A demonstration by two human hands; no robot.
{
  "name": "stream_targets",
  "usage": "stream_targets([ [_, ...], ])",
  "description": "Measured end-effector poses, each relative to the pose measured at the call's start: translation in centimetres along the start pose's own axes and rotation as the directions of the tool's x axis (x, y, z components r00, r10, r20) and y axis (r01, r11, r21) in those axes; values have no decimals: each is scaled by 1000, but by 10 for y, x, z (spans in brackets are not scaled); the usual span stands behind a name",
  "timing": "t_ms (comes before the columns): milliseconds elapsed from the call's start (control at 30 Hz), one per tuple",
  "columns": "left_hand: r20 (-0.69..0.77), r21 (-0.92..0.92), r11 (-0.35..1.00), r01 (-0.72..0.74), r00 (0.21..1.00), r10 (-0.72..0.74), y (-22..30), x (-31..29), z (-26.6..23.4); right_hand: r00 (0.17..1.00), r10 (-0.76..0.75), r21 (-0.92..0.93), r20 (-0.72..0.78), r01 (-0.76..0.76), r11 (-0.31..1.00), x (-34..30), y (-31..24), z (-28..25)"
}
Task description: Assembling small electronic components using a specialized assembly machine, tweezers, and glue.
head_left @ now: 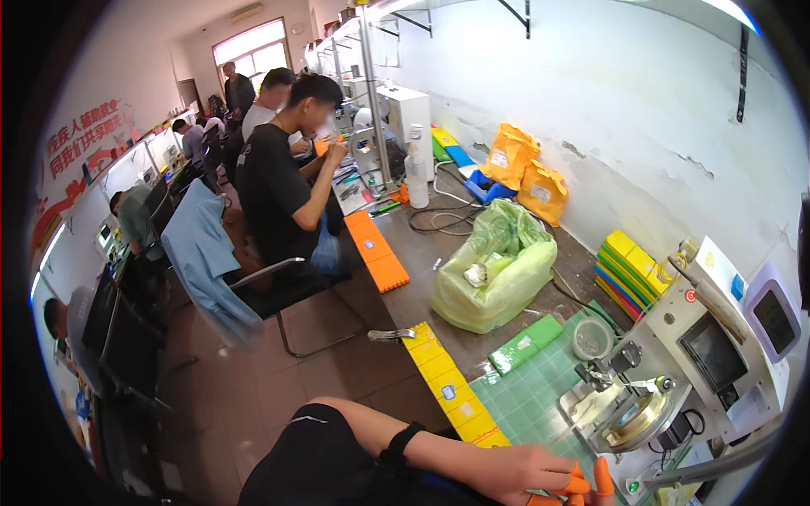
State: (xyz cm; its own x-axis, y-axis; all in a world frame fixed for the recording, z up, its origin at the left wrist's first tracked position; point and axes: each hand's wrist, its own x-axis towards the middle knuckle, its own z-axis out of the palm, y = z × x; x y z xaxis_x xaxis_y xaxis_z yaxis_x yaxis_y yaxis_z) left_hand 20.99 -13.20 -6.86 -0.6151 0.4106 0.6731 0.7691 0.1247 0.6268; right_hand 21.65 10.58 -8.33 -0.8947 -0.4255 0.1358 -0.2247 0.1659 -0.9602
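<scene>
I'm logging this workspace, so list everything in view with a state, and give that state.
Left hand, orange-tipped: fingers bent; grip unclear.
Translucent yellow-green plastic bag: open-mouthed, pale contents showing.
Long yellow segmented plastic strip: lying flat.
Rectangular glass machine screen: dark.
Purple-framed rectangular device: screen dark.
Tall clear plastic bottle: upright.
Two orange-yellow pouches: upright.
Light-blue cloth garment: draped over a black chair.

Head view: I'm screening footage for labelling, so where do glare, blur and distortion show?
In the head view, the far window washes out to white; in the head view, the lower end of the blue jacket looks smeared, while the yellow-green bag is fairly sharp; in the head view, corners go black and straight edges bend toward the rim.
</scene>
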Motion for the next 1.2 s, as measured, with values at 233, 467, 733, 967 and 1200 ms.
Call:
stream_targets([
  [233, -68, 62, 995, 72, 995, -67, 27, -23, -23, 985, -2, 157, 171, -26, 987, 10, -22, 35],
  [467, -26, 43, 958, 285, 958, -284, 41, -44, -19, 912, -265, -69, 314, 300, 951, 2, -29, 43],
  [733, 111, -101, 866, 489, 871, -478, 43, -44, -14, 892, -356, -101, 278, 396, 913, -2, -61, 48],
  [967, 156, 25, 944, 328, 932, -328, 48, -25, -6, 886, -380, -178, 264, 432, 884, -3, -53, 41],
  [1200, 347, 321, 764, -560, 820, 455, 38, -9, -14, 927, 57, 220, 372, -147, 964, -2, -18, 31],
])
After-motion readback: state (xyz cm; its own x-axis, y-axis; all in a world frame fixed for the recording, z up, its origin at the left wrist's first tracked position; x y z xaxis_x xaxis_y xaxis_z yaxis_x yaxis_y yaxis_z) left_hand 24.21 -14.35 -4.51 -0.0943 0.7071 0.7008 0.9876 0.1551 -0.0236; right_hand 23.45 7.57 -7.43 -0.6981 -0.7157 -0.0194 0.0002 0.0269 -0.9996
